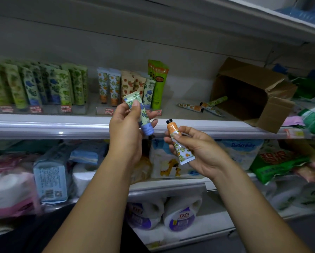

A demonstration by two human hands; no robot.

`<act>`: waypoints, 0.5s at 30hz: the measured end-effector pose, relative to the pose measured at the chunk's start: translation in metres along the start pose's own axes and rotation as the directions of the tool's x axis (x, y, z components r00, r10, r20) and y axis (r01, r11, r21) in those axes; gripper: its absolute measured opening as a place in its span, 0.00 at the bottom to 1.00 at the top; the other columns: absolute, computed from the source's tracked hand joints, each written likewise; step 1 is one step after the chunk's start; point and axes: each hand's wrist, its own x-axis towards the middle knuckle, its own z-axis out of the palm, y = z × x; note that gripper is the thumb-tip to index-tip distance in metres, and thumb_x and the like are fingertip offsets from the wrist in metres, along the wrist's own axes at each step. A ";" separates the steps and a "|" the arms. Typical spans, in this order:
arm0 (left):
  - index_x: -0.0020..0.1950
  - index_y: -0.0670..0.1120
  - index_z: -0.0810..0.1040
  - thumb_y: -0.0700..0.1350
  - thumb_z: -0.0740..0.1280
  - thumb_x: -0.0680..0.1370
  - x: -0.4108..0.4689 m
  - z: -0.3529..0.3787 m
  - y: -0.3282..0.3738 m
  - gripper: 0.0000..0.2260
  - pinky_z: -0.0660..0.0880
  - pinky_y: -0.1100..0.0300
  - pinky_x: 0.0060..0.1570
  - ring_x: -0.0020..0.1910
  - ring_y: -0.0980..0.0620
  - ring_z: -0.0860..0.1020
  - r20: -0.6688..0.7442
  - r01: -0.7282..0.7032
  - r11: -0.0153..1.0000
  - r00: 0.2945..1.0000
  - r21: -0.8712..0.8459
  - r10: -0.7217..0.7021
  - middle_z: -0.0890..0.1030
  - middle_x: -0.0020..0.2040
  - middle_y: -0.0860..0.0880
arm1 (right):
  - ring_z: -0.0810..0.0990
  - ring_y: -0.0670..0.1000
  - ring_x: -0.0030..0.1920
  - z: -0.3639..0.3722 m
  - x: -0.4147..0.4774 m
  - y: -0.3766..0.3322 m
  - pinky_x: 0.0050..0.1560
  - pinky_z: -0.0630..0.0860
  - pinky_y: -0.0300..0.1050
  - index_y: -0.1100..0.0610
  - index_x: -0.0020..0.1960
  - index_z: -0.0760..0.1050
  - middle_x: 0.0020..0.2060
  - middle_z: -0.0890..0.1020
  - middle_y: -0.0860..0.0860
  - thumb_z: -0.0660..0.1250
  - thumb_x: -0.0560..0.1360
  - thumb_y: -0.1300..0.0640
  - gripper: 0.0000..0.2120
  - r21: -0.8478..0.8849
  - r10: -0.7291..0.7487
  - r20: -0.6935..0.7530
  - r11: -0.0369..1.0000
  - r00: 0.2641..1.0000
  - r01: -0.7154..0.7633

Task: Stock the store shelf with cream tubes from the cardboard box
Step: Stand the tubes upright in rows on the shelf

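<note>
My left hand [124,132] grips a pale green cream tube with blue flowers [141,114], cap end down, in front of the shelf edge [43,125]. My right hand [198,150] holds an orange and white cream tube [178,143] with its black cap pointing up. Upright tubes fill clear display racks on the shelf, one at the left [38,84] and one in the middle [131,84]. An open cardboard box [251,94] lies on its side at the shelf's right. A few loose tubes [202,106] lie at its mouth.
A tall green tube [157,83] stands at the right end of the middle rack. The lower shelf holds tissue packs [50,172], diaper packs [240,150] and green bags [277,165]. Detergent bottles [180,214] stand on the bottom shelf. Green packages [312,121] crowd the far right.
</note>
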 end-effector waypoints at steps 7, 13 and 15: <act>0.59 0.50 0.77 0.53 0.68 0.82 -0.004 -0.005 -0.005 0.09 0.76 0.61 0.32 0.34 0.55 0.80 0.050 -0.055 0.926 0.998 0.374 0.039 0.84 0.46 0.47 | 0.85 0.58 0.53 0.007 -0.001 0.001 0.44 0.83 0.46 0.65 0.67 0.69 0.57 0.84 0.60 0.66 0.79 0.64 0.18 -0.198 -0.039 0.055 0.979 0.998 0.050; 0.60 0.47 0.80 0.45 0.74 0.78 -0.005 -0.010 -0.006 0.11 0.76 0.63 0.31 0.36 0.56 0.81 0.067 -0.049 0.908 0.997 0.415 0.023 0.86 0.45 0.47 | 0.87 0.56 0.48 0.015 0.000 -0.007 0.44 0.83 0.40 0.66 0.60 0.78 0.50 0.85 0.62 0.70 0.76 0.63 0.14 -0.158 -0.078 -0.008 0.984 0.997 0.076; 0.59 0.44 0.80 0.43 0.74 0.78 -0.003 -0.010 -0.007 0.11 0.76 0.63 0.30 0.32 0.59 0.78 0.046 -0.053 0.930 0.998 0.363 0.039 0.84 0.39 0.51 | 0.87 0.56 0.47 0.017 0.002 -0.011 0.45 0.83 0.39 0.67 0.60 0.76 0.50 0.85 0.64 0.70 0.75 0.64 0.15 -0.047 -0.087 -0.045 0.995 0.995 0.085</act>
